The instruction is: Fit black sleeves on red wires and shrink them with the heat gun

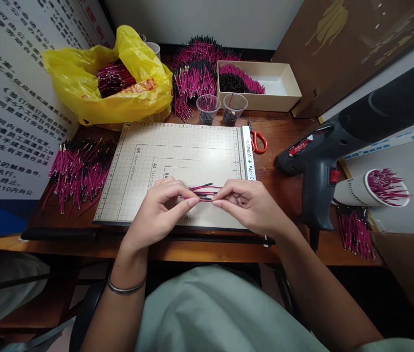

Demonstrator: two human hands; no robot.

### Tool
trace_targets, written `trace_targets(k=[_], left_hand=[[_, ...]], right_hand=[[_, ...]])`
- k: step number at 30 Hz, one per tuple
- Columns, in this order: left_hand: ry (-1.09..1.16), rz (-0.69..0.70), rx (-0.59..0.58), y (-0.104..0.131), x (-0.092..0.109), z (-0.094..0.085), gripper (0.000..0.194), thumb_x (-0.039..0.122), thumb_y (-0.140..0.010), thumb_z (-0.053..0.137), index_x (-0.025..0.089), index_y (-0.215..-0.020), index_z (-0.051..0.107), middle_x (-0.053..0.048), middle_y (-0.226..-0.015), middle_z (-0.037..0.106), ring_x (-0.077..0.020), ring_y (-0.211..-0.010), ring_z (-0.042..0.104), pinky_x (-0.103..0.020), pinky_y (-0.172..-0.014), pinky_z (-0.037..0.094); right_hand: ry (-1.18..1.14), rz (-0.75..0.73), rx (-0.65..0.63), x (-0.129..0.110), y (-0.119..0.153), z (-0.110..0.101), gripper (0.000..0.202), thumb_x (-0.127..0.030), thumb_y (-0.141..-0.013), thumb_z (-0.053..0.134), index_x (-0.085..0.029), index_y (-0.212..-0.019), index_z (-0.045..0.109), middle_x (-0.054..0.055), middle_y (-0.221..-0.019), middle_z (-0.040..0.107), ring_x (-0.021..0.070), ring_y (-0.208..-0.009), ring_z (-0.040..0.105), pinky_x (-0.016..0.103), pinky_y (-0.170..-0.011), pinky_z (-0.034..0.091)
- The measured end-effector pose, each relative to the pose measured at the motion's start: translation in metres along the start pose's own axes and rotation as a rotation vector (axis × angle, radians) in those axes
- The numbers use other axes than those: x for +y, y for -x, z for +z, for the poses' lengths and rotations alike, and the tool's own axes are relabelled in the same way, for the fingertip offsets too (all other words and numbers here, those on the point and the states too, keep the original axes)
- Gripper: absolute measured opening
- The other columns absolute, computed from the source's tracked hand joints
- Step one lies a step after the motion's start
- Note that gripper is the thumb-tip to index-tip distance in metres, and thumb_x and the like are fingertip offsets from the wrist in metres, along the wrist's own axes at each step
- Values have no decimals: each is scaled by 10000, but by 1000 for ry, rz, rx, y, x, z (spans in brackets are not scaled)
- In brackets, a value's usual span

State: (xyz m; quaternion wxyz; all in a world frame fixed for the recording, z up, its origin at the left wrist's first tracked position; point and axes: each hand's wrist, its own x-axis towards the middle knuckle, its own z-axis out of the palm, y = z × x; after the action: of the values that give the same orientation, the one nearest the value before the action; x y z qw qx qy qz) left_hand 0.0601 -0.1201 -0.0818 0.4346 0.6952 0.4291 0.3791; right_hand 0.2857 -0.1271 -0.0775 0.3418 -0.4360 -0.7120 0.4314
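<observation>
Over the front part of a cream paper cutter board [192,142], my two hands meet with their fingertips close together. My left hand [164,208] is closed in a pinch on a thin pink-and-black wire [205,197]. Opposite it, my right hand [247,203] pinches the same spot from the right, thumb against forefinger. A few more pink wires with black ends [201,187] lie on the board just behind the fingertips. Which wire ends sit inside each pinch is partly hidden by the fingers.
Pink-and-black wires lie heaped at left [80,176] and at the back [195,73]. Behind the board are a yellow bag [107,107], two clear cups [207,117], a cream box [276,100] and orange scissors [260,142]. A heat gun [316,181] and a paper cup [353,190] stand right.
</observation>
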Motion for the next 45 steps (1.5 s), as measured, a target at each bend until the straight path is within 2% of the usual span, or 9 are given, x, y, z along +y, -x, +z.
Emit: trace_targets(k=[5, 9, 12, 17, 23, 27, 33, 38, 45], left_hand=[[12, -36, 35, 0, 1, 0, 275, 425, -915, 735, 228, -724, 713, -23, -699, 673, -193, -716, 574, -364, -710, 418], [50, -32, 3, 3, 0, -4, 254, 403, -921, 737, 232, -734, 729, -24, -710, 690, -193, -708, 577, -363, -700, 423], [-81, -9, 34, 6, 0, -9, 228, 391, -942, 706, 248, -776, 770, -21, -751, 741, -205, -744, 602, -386, -765, 421], [-145, 15, 134, 12, -4, -17, 242, 391, -983, 615, 247, -889, 786, -37, -921, 782, -229, -901, 641, -394, -848, 423], [-297, 57, 23, 14, -6, -16, 110, 377, -916, 732, 286, -899, 793, -18, -963, 735, -238, -953, 627, -406, -903, 339], [-341, 81, -12, 14, -8, -13, 93, 390, -904, 776, 308, -940, 802, -5, -962, 722, -232, -946, 608, -396, -889, 296], [-295, 121, -86, 13, -6, -14, 151, 315, -981, 686, 297, -893, 808, 14, -905, 762, -200, -857, 582, -394, -859, 287], [-190, 100, -59, 14, -5, -16, 131, 251, -975, 667, 240, -892, 768, 5, -875, 760, -195, -859, 617, -375, -868, 351], [-160, 91, -35, 14, -6, -16, 82, 253, -943, 736, 240, -864, 721, 57, -857, 735, -151, -852, 609, -318, -854, 376]], right_hand=[[33, 6, 14, 1, 2, 0, 132, -245, -926, 659, -154, -850, 715, -31, -626, 575, 55, -505, 379, 230, -498, 303], [83, -26, 13, 2, 2, 0, 162, -268, -936, 656, -150, -846, 721, -13, -652, 609, 58, -505, 394, 228, -483, 313], [158, -63, 17, -1, 4, 0, 144, -253, -933, 663, -168, -834, 724, -20, -639, 602, 69, -514, 425, 228, -499, 339], [347, -99, 52, -6, 13, 5, 133, -185, -929, 663, -199, -838, 760, 34, -793, 708, 128, -708, 612, 268, -678, 466], [472, -115, 96, -5, 22, 9, 136, -198, -949, 655, -205, -878, 771, 65, -875, 719, 167, -785, 650, 302, -716, 502], [445, -140, 77, -8, 21, 8, 130, -171, -955, 641, -188, -892, 752, 54, -880, 712, 143, -767, 654, 272, -680, 492], [347, -107, 75, -17, 18, 11, 111, -177, -960, 647, -197, -885, 726, 34, -832, 701, 129, -734, 624, 259, -677, 476], [209, -18, 145, -21, 18, 28, 100, -156, -968, 607, -197, -894, 661, 19, -812, 697, 106, -683, 615, 231, -626, 476], [-23, 63, 217, -13, 18, 51, 98, -256, -1014, 540, -206, -949, 594, -16, -735, 654, 90, -586, 619, 200, -506, 454]])
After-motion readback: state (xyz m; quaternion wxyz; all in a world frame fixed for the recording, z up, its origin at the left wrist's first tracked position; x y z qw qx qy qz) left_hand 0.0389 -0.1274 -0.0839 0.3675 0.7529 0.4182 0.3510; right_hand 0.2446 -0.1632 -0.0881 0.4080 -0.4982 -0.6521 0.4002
